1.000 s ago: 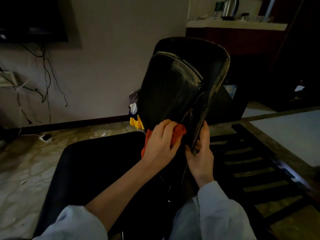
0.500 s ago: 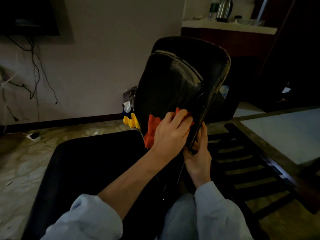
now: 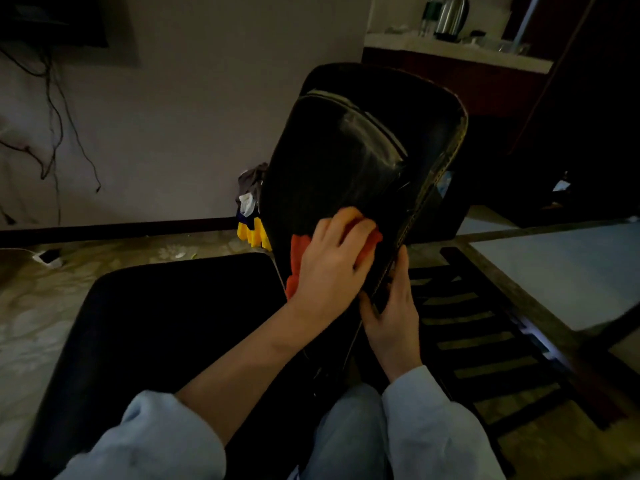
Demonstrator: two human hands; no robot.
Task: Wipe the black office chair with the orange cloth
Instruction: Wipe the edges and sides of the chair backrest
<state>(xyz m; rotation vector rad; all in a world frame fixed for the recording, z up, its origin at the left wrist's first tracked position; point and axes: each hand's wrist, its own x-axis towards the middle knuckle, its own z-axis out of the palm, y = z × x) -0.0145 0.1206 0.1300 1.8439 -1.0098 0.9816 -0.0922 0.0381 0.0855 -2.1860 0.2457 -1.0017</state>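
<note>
Currently mid-wipe: left hand (image 3: 332, 268), fingers curled over the orange cloth (image 3: 298, 252), presses it to the lower backrest of the black office chair (image 3: 346, 157). Right hand (image 3: 393, 306) grips the backrest's right edge, steadying it. Next, probably: stroke toward the far top, bracing maintained.

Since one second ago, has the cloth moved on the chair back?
Yes. The left hand has moved the cloth up the chair back: once level with the fingertips of the right hand, now above them.
</note>
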